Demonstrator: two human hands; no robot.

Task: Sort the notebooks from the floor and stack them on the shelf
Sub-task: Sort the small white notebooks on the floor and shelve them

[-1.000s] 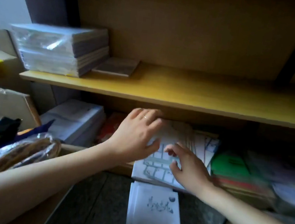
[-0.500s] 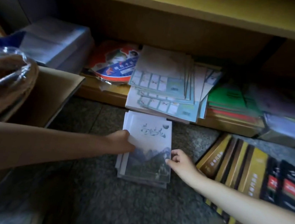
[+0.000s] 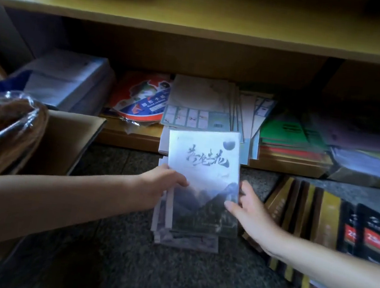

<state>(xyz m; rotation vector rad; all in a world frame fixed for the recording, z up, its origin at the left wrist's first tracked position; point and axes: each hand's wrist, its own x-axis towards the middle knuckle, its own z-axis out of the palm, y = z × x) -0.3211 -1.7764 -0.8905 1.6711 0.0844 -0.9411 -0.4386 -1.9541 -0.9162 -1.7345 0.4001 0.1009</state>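
A white notebook with black brush lettering and a mountain picture [image 3: 202,169] is tilted up off a small pile of like notebooks [image 3: 184,237] on the dark floor. My left hand [image 3: 163,181] grips its left edge, thumb on the cover. My right hand [image 3: 248,206] holds its right edge with thumb and fingers. Just behind, on the low shelf [image 3: 132,136], lies a fanned stack of pale grid-patterned notebooks [image 3: 200,107].
An upper yellow shelf board [image 3: 199,20] runs across the top. On the low shelf sit a wrapped paper ream [image 3: 67,81], a round red-blue pack [image 3: 141,99] and green books [image 3: 288,132]. A cardboard box [image 3: 65,140] stands left; gold and black packs [image 3: 318,219] lie right.
Both hands left the grid-patterned stack on the low shelf, came down to the floor pile, took the top notebook by its sides and lifted it toward the shelf. The view dropped.
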